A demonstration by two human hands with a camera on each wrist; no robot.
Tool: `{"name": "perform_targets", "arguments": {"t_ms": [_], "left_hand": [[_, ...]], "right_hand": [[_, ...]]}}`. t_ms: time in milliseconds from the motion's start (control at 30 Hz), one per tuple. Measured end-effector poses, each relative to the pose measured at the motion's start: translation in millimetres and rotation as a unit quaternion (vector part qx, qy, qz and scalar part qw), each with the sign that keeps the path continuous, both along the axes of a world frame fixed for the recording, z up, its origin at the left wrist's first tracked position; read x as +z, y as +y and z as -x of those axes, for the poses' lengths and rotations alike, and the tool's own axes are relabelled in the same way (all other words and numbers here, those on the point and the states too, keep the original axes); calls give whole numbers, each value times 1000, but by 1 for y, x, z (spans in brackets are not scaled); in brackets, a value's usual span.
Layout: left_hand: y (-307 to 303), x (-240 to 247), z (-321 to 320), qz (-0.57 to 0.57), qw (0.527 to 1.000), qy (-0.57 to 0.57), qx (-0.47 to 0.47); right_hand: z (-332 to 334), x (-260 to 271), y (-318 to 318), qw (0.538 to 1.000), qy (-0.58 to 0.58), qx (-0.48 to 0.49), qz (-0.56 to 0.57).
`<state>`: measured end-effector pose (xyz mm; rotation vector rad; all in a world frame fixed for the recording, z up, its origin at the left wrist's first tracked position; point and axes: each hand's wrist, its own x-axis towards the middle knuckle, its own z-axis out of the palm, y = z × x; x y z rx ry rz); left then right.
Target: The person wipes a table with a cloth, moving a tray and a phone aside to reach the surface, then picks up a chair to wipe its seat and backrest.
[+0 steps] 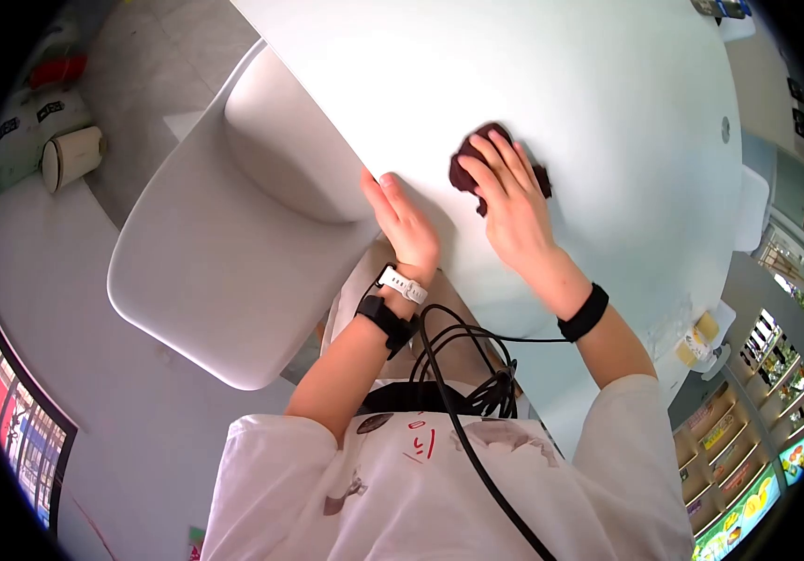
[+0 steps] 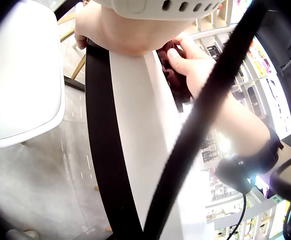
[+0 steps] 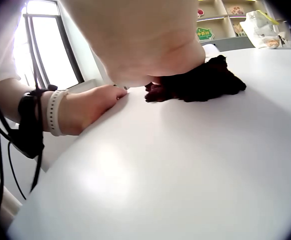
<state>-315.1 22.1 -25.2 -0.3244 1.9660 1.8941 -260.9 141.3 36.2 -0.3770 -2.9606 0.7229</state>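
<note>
A crumpled dark maroon cloth [image 1: 469, 168] lies on the white table [image 1: 626, 103]. My right hand [image 1: 520, 217] rests on it, fingers extended and spread across the top. In the left wrist view the thumb of the right hand [image 2: 198, 70] lies against the bunched cloth [image 2: 175, 80]. From the right wrist, part of the cloth [image 3: 210, 82] sticks out past the hand. My left hand [image 1: 408, 224] rests at the near table edge beside the chair, its fingers fairly straight and holding nothing. In the right wrist view the left hand [image 3: 93, 105] touches the table's rim.
A white chair [image 1: 196, 252] stands close against the table's left side. Black cables [image 1: 467, 374] hang between the arms and over the lap. A bottle [image 1: 722, 7] sits at the far edge, and a white bag [image 3: 261, 31] stands across the table. Shelves [image 1: 729, 439] lie beyond.
</note>
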Motion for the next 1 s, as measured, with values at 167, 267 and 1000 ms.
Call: {"name": "perform_targets", "arguments": {"t_ms": [167, 267, 1000], "left_hand": [[-4, -15, 0, -30, 1000, -4, 2], [0, -7, 0, -22, 1000, -1, -4], [1, 4, 0, 62, 997, -35, 9]], "right_hand": [[5, -12, -5, 999, 38, -10, 14], [-37, -13, 0, 997, 7, 63, -32], [-46, -10, 84, 994, 41, -94, -46]]}}
